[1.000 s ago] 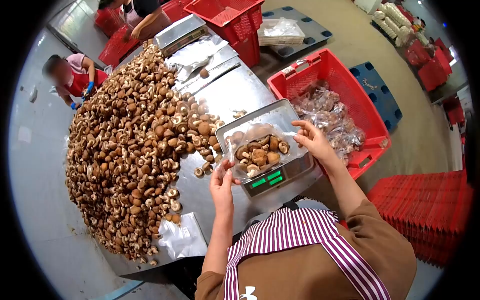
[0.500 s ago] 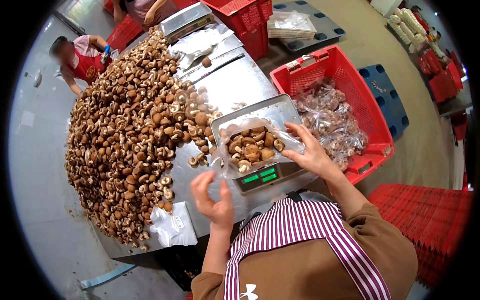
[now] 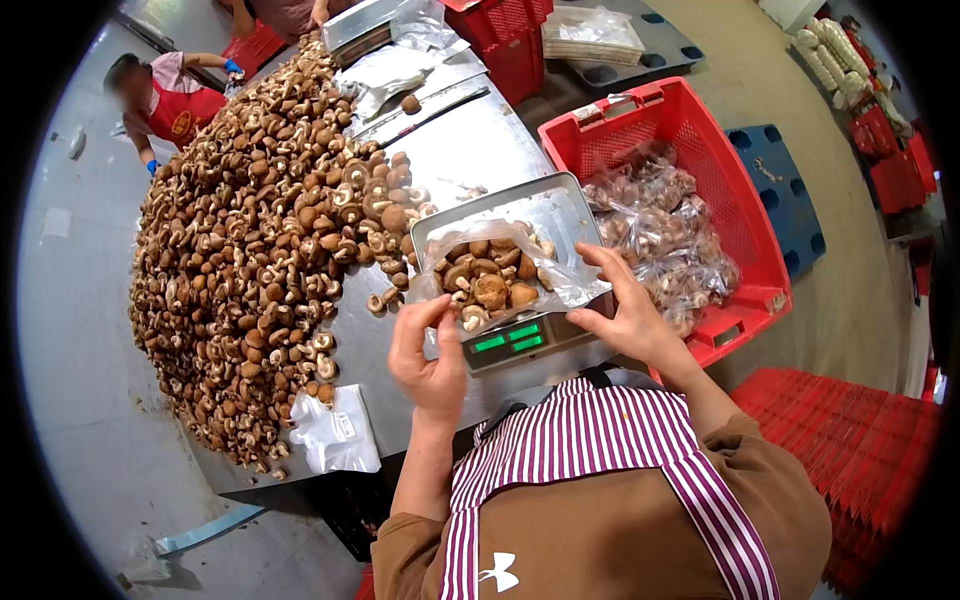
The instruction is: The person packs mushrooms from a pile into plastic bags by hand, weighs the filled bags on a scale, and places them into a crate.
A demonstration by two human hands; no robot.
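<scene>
A clear plastic bag (image 3: 570,283) of shiitake mushrooms (image 3: 490,291) lies open-mouthed on the metal pan of a digital scale (image 3: 520,203). Green digits glow on the scale's front. My left hand (image 3: 427,362) has its fingers curled at the bag's left edge, which seems pinched in them. At the right edge, my right hand (image 3: 637,322) holds the plastic, with thumb and fingers on either side of it; the exact grip is partly hidden. Left of the scale, a large heap of loose shiitake (image 3: 250,250) covers much of the metal table (image 3: 375,345).
A red crate (image 3: 707,225) with several filled bags (image 3: 665,235) stands right of the scale. Flat white bags (image 3: 335,430) lie at the table's near edge. Red stacked crates (image 3: 840,430) are at lower right. Another person (image 3: 170,100) stands beyond the heap; a second scale (image 3: 360,30) is at the back.
My left hand has moved up and in to the bag's left edge from a blurred position apart from it. My right hand stays at the right edge. The far person's arms have shifted.
</scene>
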